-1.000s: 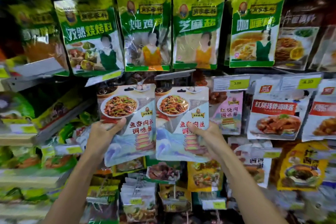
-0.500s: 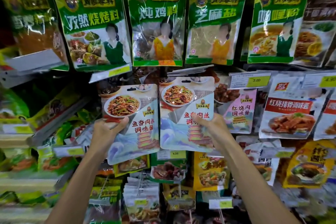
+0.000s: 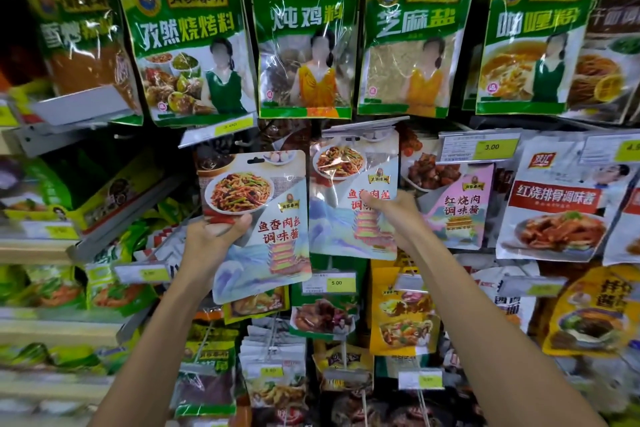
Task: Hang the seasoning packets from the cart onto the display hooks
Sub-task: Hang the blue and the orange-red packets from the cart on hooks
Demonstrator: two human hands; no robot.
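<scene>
Two matching seasoning packets show a plate of shredded pork above a blue wave pattern. My left hand point(image 3: 211, 236) grips the left packet point(image 3: 263, 218) at its left edge, thumb across the front, held slightly tilted in front of the display. My right hand point(image 3: 391, 215) pinches the right packet point(image 3: 349, 198), raised so its top edge sits just under a flipped-up price tag holder point(image 3: 363, 126). The hook behind that holder is hidden, so I cannot tell whether the packet's hole is on it. The cart is out of view.
Green seasoning bags point(image 3: 304, 35) hang in a row above. A pink packet point(image 3: 457, 204) and white rib-sauce packets point(image 3: 554, 201) hang to the right. More packets point(image 3: 325, 308) and yellow price tags point(image 3: 341, 282) fill the hooks below. Shelves with green bags point(image 3: 52, 204) stand at left.
My right hand has lifted its packet upward until its top reaches the price tag holder. The left packet stays in my left hand at about the same height. The camera moved closer to the display.
</scene>
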